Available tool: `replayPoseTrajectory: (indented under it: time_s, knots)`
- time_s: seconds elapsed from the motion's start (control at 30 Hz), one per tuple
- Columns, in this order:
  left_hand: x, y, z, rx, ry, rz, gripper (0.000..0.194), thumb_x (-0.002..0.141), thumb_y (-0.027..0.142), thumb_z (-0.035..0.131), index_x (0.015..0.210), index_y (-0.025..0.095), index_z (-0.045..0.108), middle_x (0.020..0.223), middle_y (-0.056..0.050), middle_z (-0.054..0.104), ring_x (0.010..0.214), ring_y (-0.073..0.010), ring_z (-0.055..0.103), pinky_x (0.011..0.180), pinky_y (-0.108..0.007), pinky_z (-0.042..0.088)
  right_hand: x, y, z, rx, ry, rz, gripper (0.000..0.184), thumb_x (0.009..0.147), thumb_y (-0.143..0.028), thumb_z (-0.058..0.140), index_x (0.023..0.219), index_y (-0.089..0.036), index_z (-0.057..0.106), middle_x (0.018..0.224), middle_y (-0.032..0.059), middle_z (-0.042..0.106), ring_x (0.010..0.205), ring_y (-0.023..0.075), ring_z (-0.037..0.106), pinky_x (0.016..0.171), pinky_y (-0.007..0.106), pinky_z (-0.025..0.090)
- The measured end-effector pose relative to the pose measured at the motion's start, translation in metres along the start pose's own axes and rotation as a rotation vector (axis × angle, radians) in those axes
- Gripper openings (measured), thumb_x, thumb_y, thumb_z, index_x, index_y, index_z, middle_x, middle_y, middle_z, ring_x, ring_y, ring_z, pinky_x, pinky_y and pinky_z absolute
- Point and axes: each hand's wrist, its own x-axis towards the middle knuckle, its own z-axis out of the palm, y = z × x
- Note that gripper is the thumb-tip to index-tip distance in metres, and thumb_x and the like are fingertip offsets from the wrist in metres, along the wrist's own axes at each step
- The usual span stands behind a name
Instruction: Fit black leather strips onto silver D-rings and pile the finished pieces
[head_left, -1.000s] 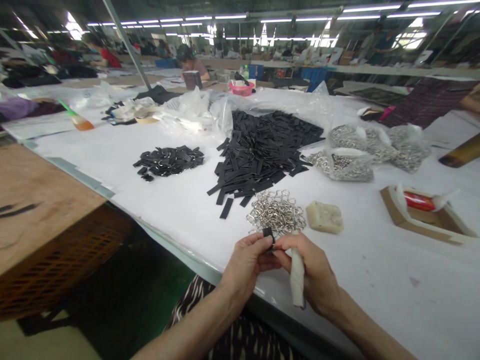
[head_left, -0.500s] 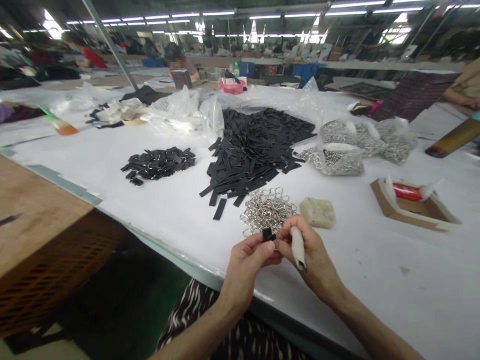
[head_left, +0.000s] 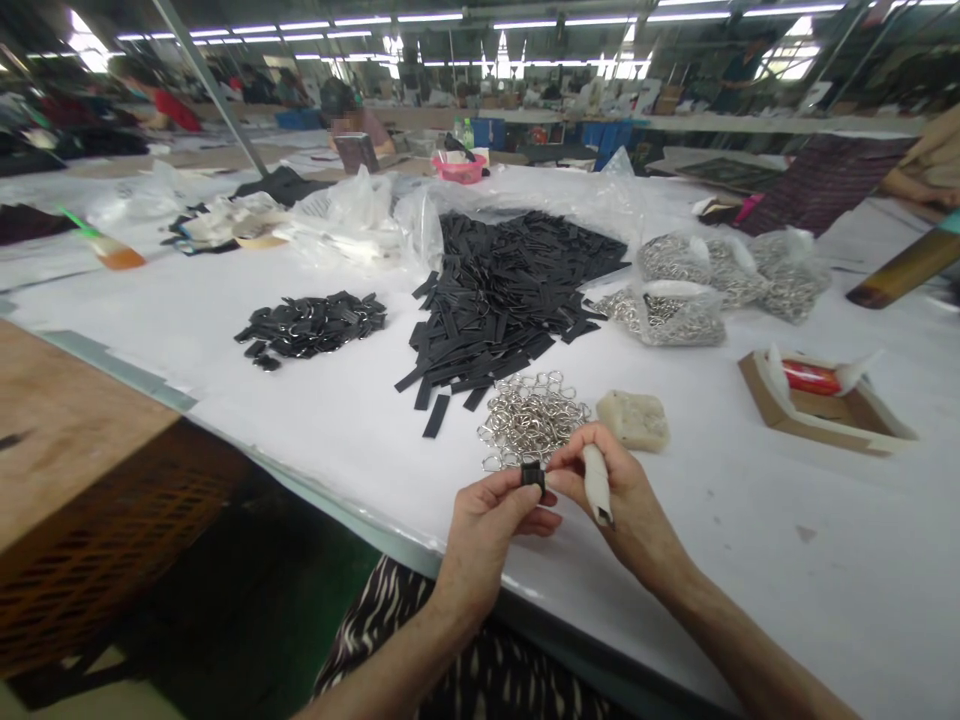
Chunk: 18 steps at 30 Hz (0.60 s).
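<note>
In front of me, my left hand pinches a short black webbing strip between thumb and fingers. The strip looks folded over; whether a metal ring sits in it cannot be made out. My right hand is closed, with a pale, wrapped-looking rod tucked in it. Its thumb and fingertips meet the right edge of the strip. Just beyond both hands lies a heap of silver metal rings. A large pile of black strips spreads behind the rings.
Left of the big pile is a smaller heap of black pieces with rings. A yellowish block sits beside the loose rings. To the right are clear bags of rings and a cardboard tray with a red roll. Other people are farther back.
The black strip has turned in my left hand and now shows as one compact folded piece. My right fingertips have shifted slightly at its edge. The view has moved a little.
</note>
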Motion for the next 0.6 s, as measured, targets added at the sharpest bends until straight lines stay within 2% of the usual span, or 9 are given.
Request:
replayPoseTrajectory:
  time_s: [0.13, 0.3, 0.47, 0.53, 0.6]
  knots:
    - [0.0, 0.001, 0.001, -0.005, -0.004, -0.008, 0.015, 0.077, 0.022, 0.057, 0.081, 0.01, 0.065, 0.072, -0.006, 0.067, 0.058, -0.0134, 0.062, 0.063, -0.026, 0.051, 0.0, 0.001, 0.001, 0.021, -0.013, -0.004, 0.013, 0.074, -0.017, 0.058, 0.081, -0.021, 0.047, 0.082, -0.0008, 0.059, 0.065, 0.0124, 0.054, 0.057, 0.025, 0.042]
    - [-0.002, 0.002, 0.003, 0.055, -0.01, 0.006, 0.015, 0.078, 0.023, 0.054, 0.08, 0.012, 0.065, 0.071, -0.005, 0.065, 0.06, -0.0145, 0.062, 0.064, -0.027, 0.05, -0.002, 0.001, 0.004, -0.03, -0.014, 0.006, 0.012, 0.074, -0.014, 0.057, 0.079, -0.021, 0.048, 0.077, -0.0018, 0.056, 0.063, 0.0116, 0.051, 0.056, 0.024, 0.04]
    - [-0.002, 0.012, 0.003, 0.306, 0.006, 0.047, 0.015, 0.077, 0.026, 0.054, 0.074, 0.016, 0.065, 0.054, 0.001, 0.055, 0.052, -0.0122, 0.052, 0.056, -0.025, 0.044, -0.002, -0.002, 0.002, -0.053, -0.035, -0.024, 0.014, 0.074, -0.011, 0.055, 0.079, -0.021, 0.046, 0.075, -0.0031, 0.054, 0.06, 0.0104, 0.047, 0.055, 0.023, 0.037]
    - [-0.002, 0.017, 0.003, 0.457, 0.047, 0.155, 0.013, 0.074, 0.026, 0.057, 0.068, 0.018, 0.065, 0.062, 0.001, 0.053, 0.053, -0.0106, 0.047, 0.054, -0.024, 0.04, -0.002, -0.002, 0.0, -0.066, -0.033, -0.056, 0.016, 0.074, -0.01, 0.055, 0.079, -0.021, 0.045, 0.076, -0.0032, 0.054, 0.06, 0.0101, 0.046, 0.055, 0.023, 0.037]
    - [-0.002, 0.02, 0.002, 0.538, 0.075, 0.26, 0.011, 0.071, 0.024, 0.06, 0.063, 0.019, 0.064, 0.082, -0.001, 0.056, 0.059, -0.0102, 0.046, 0.059, -0.025, 0.039, -0.001, -0.002, -0.002, -0.067, -0.037, -0.078, 0.017, 0.073, -0.01, 0.056, 0.078, -0.021, 0.044, 0.079, -0.003, 0.055, 0.061, 0.0102, 0.047, 0.057, 0.023, 0.038]
